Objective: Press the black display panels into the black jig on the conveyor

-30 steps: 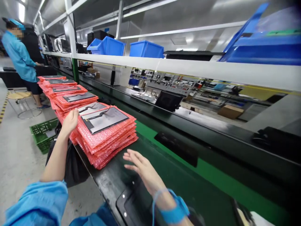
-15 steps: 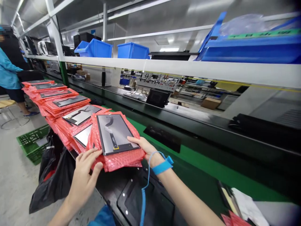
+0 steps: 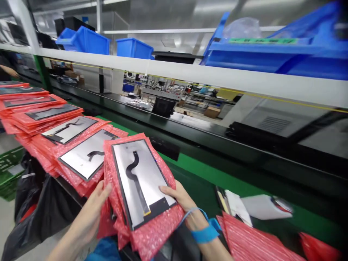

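A display panel [image 3: 148, 174] with a silvery back and a dark flex cable lies on top of a stack of red bubble-wrap bags [image 3: 160, 235], tilted up in front of me. My right hand [image 3: 181, 197] grips the right edge, thumb on the panel's lower right corner and fingers beneath the bags. At the left edge of the stack is my left hand [image 3: 95, 208], its thumb against the bags and its other fingers largely hidden. Just left, another display panel [image 3: 87, 156] rests on a separate pile of red bags.
More red bags with panels [image 3: 51, 112] run in a row to the left. Red bags [image 3: 252, 239], a white object [image 3: 266, 206] and slim tools [image 3: 223, 199] lie at the right. A black bag [image 3: 46, 214] hangs below; blue bins [image 3: 134, 48] stand on the shelf.
The panel and its bags have come closer and to the right, lifted from the row, exposing the panel behind. My left hand has closed in on the stack's edge. The view has swung right.
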`<act>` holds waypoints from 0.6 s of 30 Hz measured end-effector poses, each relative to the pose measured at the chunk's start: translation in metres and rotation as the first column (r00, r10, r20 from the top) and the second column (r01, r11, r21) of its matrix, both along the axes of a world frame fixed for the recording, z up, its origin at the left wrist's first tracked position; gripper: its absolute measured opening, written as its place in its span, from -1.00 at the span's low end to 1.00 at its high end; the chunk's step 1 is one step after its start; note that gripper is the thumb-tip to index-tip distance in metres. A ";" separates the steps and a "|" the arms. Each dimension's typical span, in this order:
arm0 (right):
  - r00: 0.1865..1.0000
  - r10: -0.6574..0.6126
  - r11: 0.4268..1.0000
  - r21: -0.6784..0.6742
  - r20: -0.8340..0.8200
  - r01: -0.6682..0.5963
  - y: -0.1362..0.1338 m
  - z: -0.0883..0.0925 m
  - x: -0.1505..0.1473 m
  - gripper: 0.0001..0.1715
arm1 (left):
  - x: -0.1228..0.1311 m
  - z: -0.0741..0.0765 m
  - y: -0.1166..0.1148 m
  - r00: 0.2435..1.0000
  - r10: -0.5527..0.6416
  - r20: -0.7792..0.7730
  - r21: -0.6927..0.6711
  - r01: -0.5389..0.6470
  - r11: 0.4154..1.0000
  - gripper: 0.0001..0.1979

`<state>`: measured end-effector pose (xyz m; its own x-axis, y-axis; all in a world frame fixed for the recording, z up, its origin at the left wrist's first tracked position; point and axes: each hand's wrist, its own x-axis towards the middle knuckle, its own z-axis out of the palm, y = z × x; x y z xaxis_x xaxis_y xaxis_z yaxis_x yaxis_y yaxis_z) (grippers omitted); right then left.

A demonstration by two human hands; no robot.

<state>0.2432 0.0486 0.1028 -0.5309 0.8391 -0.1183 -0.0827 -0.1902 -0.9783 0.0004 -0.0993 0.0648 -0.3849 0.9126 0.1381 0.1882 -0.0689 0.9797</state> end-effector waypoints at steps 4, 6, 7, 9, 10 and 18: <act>0.981 -0.161 0.928 0.356 0.107 0.114 -0.004 0.016 0.029 -0.12 | 0.059 0.022 0.057 0.922 -0.102 0.374 0.091 0.073 0.993 -0.49; 0.954 -0.289 0.874 0.430 0.084 0.227 0.004 0.021 0.035 -0.01 | 0.073 0.034 0.096 0.926 -0.128 0.355 0.180 0.067 0.981 -0.48; 0.937 -0.344 0.851 0.443 0.060 0.284 0.010 0.021 0.036 -0.02 | 0.075 0.040 0.116 0.931 -0.159 0.330 0.217 0.090 0.972 -0.49; 0.897 -0.442 0.799 0.459 0.012 0.388 0.026 0.017 0.036 -0.21 | 0.076 0.048 0.155 0.931 -0.258 0.260 0.271 0.186 0.944 -0.53; 0.872 -0.489 0.769 0.468 -0.009 0.436 0.034 0.013 0.036 -0.35 | 0.075 0.051 0.172 0.924 -0.315 0.218 0.289 0.247 0.925 -0.57; 0.766 -0.633 0.660 0.440 -0.111 0.609 0.060 -0.035 0.036 -0.56 | 0.056 0.030 0.231 0.802 -0.592 -0.077 0.237 0.592 0.770 -0.72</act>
